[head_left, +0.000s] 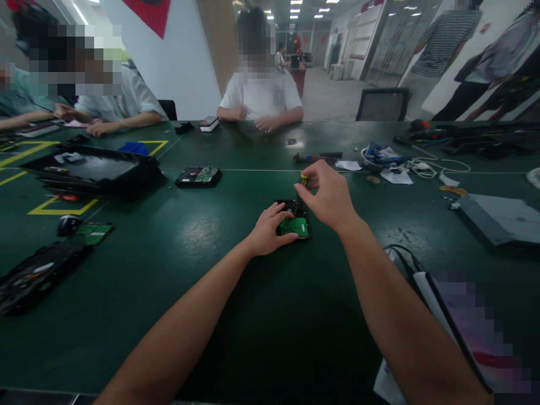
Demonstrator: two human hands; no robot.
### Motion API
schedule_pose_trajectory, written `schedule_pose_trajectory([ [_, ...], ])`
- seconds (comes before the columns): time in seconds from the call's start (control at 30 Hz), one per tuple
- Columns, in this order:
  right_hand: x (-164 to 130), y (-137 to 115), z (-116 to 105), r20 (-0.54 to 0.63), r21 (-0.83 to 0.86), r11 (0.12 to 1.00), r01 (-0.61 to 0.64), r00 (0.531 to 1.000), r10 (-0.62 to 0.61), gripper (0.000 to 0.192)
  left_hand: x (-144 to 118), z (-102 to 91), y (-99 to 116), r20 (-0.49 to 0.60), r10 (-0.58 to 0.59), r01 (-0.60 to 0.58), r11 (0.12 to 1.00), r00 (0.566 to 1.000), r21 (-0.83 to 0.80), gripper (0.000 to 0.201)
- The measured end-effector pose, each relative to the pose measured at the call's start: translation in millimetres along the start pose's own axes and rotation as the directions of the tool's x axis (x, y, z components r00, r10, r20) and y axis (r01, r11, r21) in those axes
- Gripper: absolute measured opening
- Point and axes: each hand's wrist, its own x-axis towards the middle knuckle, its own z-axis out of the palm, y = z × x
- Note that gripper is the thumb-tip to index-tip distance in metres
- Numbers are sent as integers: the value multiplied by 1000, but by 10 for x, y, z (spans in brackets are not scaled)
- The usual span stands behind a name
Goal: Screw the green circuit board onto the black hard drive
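Observation:
A black hard drive (294, 224) with a green circuit board on top lies on the dark green table (202, 292) in front of me. My left hand (270, 229) rests on its left side, fingers pressing it down. My right hand (331, 194) is above the drive, fingers closed around a small screwdriver with a yellow handle (304, 180), held upright with its tip down on the drive.
A second hard drive (198, 176) lies further left, with a black tray (93, 169) beyond it. A mouse (68, 224), a loose green board (95, 232), cables (405, 163) and a grey laptop (502, 216) lie around. Several people sit across the table.

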Motion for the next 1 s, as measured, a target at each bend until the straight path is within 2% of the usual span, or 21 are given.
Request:
schedule_pose_trajectory([
  [0.27, -10, -46, -14, 0, -28, 998, 52, 999, -52, 16, -6, 4, 11, -6, 5, -5, 1000, 1000, 11, 58],
  [0.87, -2, -53, -23, 30, -59, 996, 72, 997, -71, 18, -13, 23, 18, -21, 6, -5, 999, 1000, 44, 60],
  [1.0, -8, -42, -13, 41, -35, 996, 76, 996, -75, 24, -14, 15, 29, -20, 6, -5, 999, 1000, 42, 60],
])
